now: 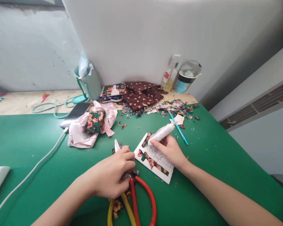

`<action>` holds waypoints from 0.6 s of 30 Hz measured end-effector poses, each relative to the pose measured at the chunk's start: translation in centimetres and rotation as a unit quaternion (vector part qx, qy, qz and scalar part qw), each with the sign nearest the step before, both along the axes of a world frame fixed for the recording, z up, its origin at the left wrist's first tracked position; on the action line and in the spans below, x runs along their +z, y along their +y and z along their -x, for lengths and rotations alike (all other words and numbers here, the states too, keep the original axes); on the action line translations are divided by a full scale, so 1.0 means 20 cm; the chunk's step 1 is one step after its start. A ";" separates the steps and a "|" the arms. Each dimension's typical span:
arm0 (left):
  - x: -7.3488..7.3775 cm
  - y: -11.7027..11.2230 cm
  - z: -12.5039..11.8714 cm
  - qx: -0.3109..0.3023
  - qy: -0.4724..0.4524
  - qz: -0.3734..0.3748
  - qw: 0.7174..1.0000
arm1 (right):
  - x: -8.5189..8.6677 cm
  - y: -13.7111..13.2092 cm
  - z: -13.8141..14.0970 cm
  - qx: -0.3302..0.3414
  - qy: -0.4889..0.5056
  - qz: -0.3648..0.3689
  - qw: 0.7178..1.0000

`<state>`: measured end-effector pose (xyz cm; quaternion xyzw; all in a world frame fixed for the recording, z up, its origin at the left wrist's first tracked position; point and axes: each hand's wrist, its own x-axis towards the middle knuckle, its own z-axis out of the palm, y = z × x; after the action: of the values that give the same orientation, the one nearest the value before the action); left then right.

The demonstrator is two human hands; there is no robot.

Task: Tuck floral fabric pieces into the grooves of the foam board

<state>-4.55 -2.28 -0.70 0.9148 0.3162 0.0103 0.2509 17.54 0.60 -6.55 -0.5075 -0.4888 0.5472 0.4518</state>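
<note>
Green tabletop [202, 188] carries everything in play. Near side, left of the panel: red-handled scissors [152, 196] and yellow-handled scissors [128, 208], handles toward the near edge, left hand [116, 172] over their far part. Left fingers curled, tips mostly hidden, can't tell if they pinch anything. White panel [158, 157] lies just right of the left hand, long axis far left to near right; left knuckles sit just beside its left corner, but right hand [171, 150] is over its far right part, so right is the nearer one by my read. Floral strip [157, 165] lies on the panel along that same axis. White tube [162, 132] is pinched between right thumb and fingers, above the panel's far part, long axis near left to far right, roughly crosswise to the panel. Pale blade [117, 145] pokes out beyond the left hand, can't tell from which pair. Key relation, I'd judge: the tube's thin tip [175, 123] points far right, away from the panel, while the blunt end is over it
</note>
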 end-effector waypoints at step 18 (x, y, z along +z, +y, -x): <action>-0.18 -0.10 -0.14 0.022 -0.018 -0.209 0.978 | 0.01 -0.01 -0.01 -0.004 0.022 0.004 1.000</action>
<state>-1.67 -4.27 -4.40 0.9395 0.3226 0.0986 0.0598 17.74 0.46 -6.36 -0.4991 -0.4744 0.5587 0.4622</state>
